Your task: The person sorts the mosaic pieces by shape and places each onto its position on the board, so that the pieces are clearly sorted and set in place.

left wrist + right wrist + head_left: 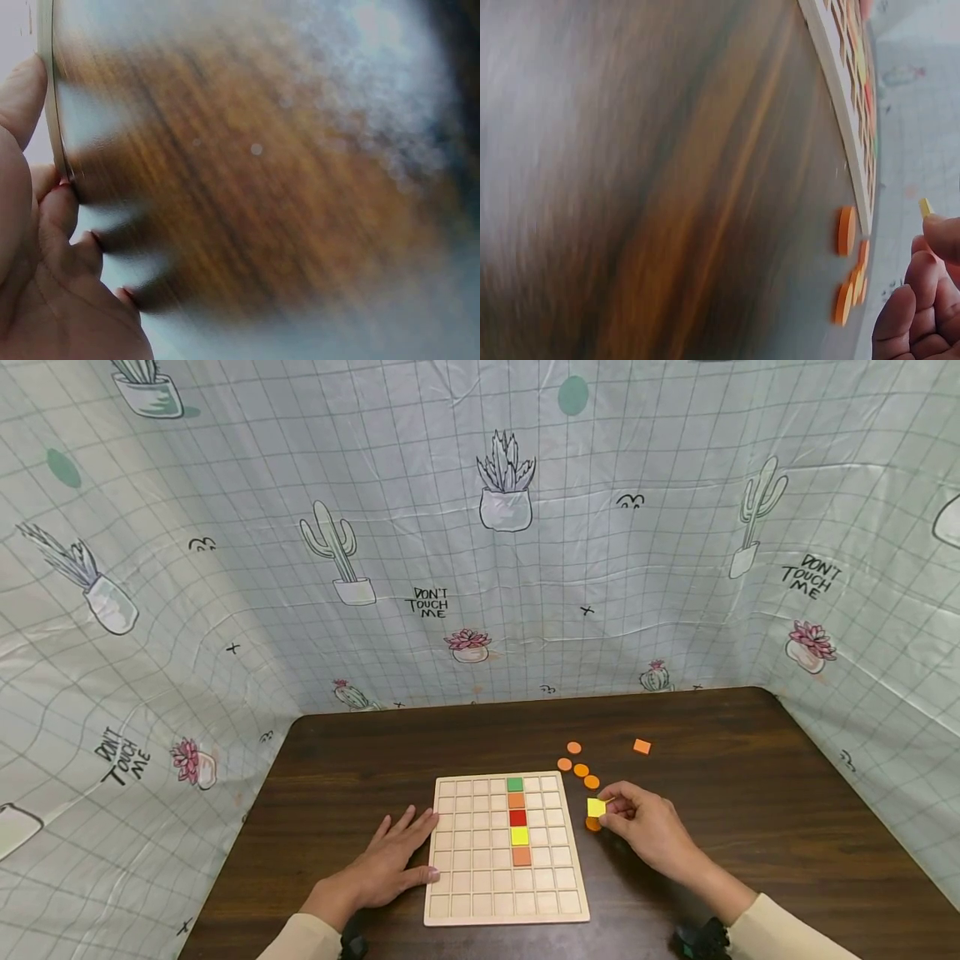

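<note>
A pale wooden grid board (480, 893) lies on the dark table, with one column holding a green, an orange, a red, a yellow and another orange square tile. My left hand (386, 864) lies flat with fingers spread, its fingertips and thumb touching the board's left edge. Right of the board, my right hand (652, 827) pinches a yellow square tile (596, 808) between thumb and fingers. In the right wrist view the same yellow tile (925, 206) shows edge-on, above the table. Just under it in the head view is an orange disc (593, 824), partly covered.
Several orange discs (581, 771) lie in a loose line off the board's upper right corner. An orange square tile (642, 747) sits farther right on the wooden table (360, 752). A patterned cloth (480, 568) hangs behind the table and along both sides.
</note>
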A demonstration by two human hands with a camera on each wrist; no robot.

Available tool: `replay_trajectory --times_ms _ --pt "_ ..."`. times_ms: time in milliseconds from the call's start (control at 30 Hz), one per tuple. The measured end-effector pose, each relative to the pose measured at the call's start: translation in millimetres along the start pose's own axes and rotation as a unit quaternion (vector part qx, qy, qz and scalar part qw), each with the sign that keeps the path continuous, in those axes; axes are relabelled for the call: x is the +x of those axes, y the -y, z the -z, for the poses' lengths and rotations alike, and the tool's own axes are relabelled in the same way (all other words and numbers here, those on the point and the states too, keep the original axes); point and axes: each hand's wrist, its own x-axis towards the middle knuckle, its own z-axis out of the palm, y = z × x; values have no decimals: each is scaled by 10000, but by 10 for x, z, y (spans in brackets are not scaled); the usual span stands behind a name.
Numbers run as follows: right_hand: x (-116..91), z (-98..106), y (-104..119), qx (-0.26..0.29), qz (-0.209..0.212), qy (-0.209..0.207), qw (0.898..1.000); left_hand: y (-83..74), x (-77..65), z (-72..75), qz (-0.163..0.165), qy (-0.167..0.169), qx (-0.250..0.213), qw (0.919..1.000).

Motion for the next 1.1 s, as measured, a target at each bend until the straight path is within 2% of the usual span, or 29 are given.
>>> replay_trajectory --times_ms 367,500,700,1100 --pt "-84 -205 227 268 54 345 9990 11 14 -2 -26 -26 -4 10000" --pt "-129 -269 295 431 220 544 9973 5 5 -2 -31 -22 19 10000" --pt "-166 -351 339 607 567 769 9936 10 -3 -6 -4 -6 29 10000" --pt "-224 -525 407 761 728 1093 9884 19 3 -9 8 6 38 10000"
